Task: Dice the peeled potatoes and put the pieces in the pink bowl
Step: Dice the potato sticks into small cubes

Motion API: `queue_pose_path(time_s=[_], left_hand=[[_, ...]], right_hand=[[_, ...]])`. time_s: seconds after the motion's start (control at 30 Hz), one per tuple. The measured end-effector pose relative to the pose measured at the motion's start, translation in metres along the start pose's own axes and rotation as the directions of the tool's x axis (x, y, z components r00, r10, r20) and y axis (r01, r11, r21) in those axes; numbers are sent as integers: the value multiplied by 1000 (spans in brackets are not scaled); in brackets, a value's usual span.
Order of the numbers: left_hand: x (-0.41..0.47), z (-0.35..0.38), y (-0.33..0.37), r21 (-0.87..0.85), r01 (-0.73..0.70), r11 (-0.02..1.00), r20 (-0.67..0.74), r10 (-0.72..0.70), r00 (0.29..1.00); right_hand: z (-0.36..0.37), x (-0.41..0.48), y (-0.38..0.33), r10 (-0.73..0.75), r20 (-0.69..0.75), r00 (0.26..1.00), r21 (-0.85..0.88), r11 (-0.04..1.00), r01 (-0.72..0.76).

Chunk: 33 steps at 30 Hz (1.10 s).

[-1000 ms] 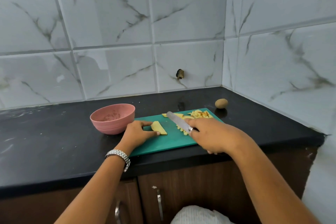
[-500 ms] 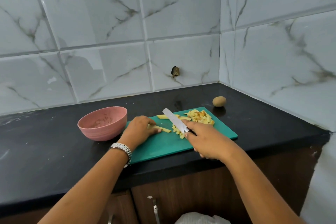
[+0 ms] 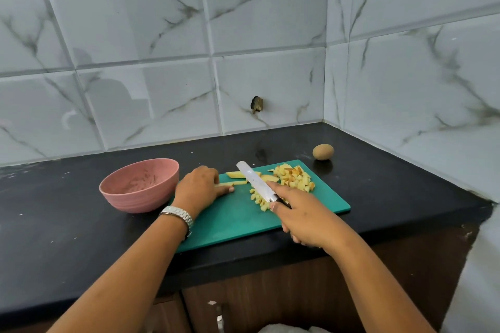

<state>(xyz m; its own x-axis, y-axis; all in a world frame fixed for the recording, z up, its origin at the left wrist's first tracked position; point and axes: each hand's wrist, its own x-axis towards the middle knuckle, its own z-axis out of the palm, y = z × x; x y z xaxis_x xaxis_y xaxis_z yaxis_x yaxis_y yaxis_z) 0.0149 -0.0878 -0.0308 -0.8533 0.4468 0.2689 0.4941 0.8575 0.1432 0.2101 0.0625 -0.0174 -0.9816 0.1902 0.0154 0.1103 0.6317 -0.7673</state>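
Nearest, under the worktop's (image 3: 67, 224) edge, one metal cabinet handle (image 3: 219, 319) shows on a brown door. Two bare forearms reach up over the black worktop; the left wrist wears one silver watch (image 3: 177, 215).

One green cutting board (image 3: 238, 222) lies at the near edge. The right hand (image 3: 305, 213) has its fingers wrapped round the handle of one knife (image 3: 254, 184), forefinger laid along the spine, the blade pointing far-left across the board. The left hand (image 3: 198, 188), on the board's left end, has its fingers bent down onto one potato strip (image 3: 234, 183), pinning it to the board, thumb stretched out near it.

The cut potato sits in two heaps: a small cluster of dice (image 3: 258, 199) just beside the blade, and a larger pile of dice (image 3: 293, 178) at the board's far right corner, too many to count. Two uncut slices (image 3: 235, 175) lie at the board's far edge, partly behind the blade.

One pink bowl (image 3: 139, 184) stands on the worktop touching the board's left end, just beside the left hand, its inside faintly smeared.

Farther right, off the board, rests one unpeeled potato (image 3: 322, 151) near the tiled corner.
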Motion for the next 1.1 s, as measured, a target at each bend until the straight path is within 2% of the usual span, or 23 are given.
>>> queue_pose_path(time_s=[0.17, 0.53, 0.77, 1.1], left_hand=[[-10, -6, -25, -87, -22, 996, -18, 20, 1000], [-27, -5, -23, -81, -79, 994, -69, 74, 995], [-34, -3, -23, -136, -65, 989, -118, 49, 992], [-37, -2, -20, -109, -109, 988, -74, 101, 992]], right_hand=[[2, 3, 4, 2, -15, 1000, 38, 999, -1], [17, 8, 1, -39, -7, 999, 73, 997, 39], [18, 10, 6, -23, -5, 1000, 103, 994, 23], [18, 7, 11, -6, -10, 1000, 204, 979, 8]])
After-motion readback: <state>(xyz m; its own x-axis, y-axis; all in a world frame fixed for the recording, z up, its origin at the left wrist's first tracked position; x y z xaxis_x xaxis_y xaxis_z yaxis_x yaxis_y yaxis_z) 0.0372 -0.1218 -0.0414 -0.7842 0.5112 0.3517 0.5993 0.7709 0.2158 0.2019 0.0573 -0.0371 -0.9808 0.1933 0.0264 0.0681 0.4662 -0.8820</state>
